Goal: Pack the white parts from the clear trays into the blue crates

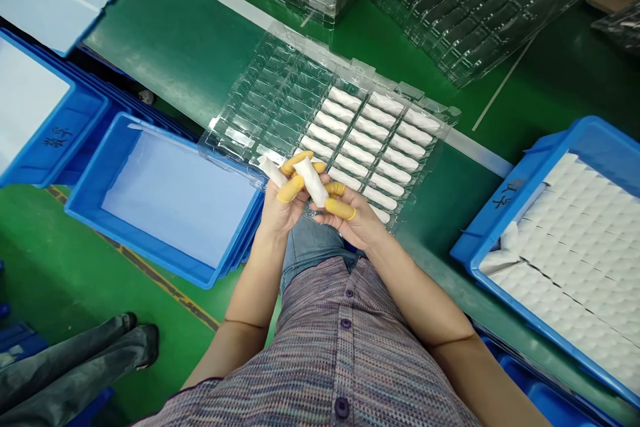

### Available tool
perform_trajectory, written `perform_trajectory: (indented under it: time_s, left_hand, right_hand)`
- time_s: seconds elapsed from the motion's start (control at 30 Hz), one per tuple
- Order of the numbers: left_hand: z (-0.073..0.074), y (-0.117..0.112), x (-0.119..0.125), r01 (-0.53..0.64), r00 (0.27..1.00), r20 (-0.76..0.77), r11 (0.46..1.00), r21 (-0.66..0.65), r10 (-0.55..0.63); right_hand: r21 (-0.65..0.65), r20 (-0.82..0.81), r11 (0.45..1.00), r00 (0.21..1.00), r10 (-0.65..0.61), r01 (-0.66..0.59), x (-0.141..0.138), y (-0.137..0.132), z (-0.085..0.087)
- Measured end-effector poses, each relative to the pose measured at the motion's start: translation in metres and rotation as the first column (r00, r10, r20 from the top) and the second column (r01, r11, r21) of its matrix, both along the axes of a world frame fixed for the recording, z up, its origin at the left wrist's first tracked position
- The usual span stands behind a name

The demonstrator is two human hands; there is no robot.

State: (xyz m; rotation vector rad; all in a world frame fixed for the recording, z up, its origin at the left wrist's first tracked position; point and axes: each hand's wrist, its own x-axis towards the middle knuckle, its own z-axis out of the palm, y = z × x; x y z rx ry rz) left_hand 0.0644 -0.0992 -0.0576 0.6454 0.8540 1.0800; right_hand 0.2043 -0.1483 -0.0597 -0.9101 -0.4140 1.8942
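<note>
White roll point(313, 181), seemingly light and soft, held between two hands

The right grip point(359, 215) pinched the roll's near end between yellow-capped thumb and finger; the left grip point(287, 205) closed about its far part, a second roll point(271, 170) poking out on that hand's left. The piece, raised at the near side of a transparent tray point(255, 93), looked matte and not very slippery, though its surface would probably crease or mark under hard pressure. A gentle hold across the middle or at the ends seemed safest. Matching rolls point(376, 140) filled the tray's right columns on the green bench point(185, 33). Blue bins stood left point(140, 237) and right point(535, 170).
</note>
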Motion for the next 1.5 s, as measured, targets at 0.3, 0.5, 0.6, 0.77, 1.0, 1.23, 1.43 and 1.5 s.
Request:
perform_trajectory:
  time_s: [0.3, 0.5, 0.6, 0.77, 1.0, 1.23, 1.43, 1.5]
  left_hand:
    - [-0.002, -0.002, 0.009, -0.155, 0.986, -0.054, 0.983, 0.098, 0.161]
    - [-0.008, -0.001, 0.009, -0.145, 0.989, -0.006, 0.984, 0.108, 0.146]
    - [-0.01, 0.005, 0.005, -0.126, 0.992, -0.016, 0.988, 0.086, 0.128]
    - [-0.017, 0.018, -0.003, 0.023, 0.997, 0.076, 1.0, 0.014, -0.024]
    - [-0.021, 0.025, -0.002, 0.14, 0.986, 0.102, 0.99, -0.031, -0.136]
    - [-0.02, 0.031, -0.003, 0.129, 0.986, 0.111, 0.991, -0.029, -0.125]
    - [-0.03, 0.038, 0.002, -0.056, 0.998, -0.009, 0.998, 0.026, 0.056]
    - [-0.032, 0.04, 0.004, -0.107, 0.993, -0.036, 0.993, 0.041, 0.109]
  right_hand:
    - [0.35, 0.496, 0.917, 0.793, -0.352, 0.188, -0.008, 0.0, -0.009]
    - [0.39, 0.581, 0.91, 0.729, -0.362, 0.141, -0.01, 0.0, -0.008]
    - [0.35, 0.485, 0.929, 0.824, -0.293, 0.124, -0.011, -0.002, -0.004]
    - [0.064, 0.029, 0.995, 0.996, -0.081, 0.079, -0.011, -0.002, 0.004]
    - [-0.029, -0.092, 0.999, 0.996, -0.019, 0.017, -0.011, 0.006, 0.002]
    - [-0.104, -0.184, 0.995, 0.983, -0.012, -0.007, -0.015, 0.013, 0.001]
    - [0.141, 0.231, 0.982, 0.961, -0.154, 0.123, 0.021, 0.058, -0.016]
    - [0.371, 0.527, 0.918, 0.781, -0.334, 0.143, 0.05, 0.096, -0.021]
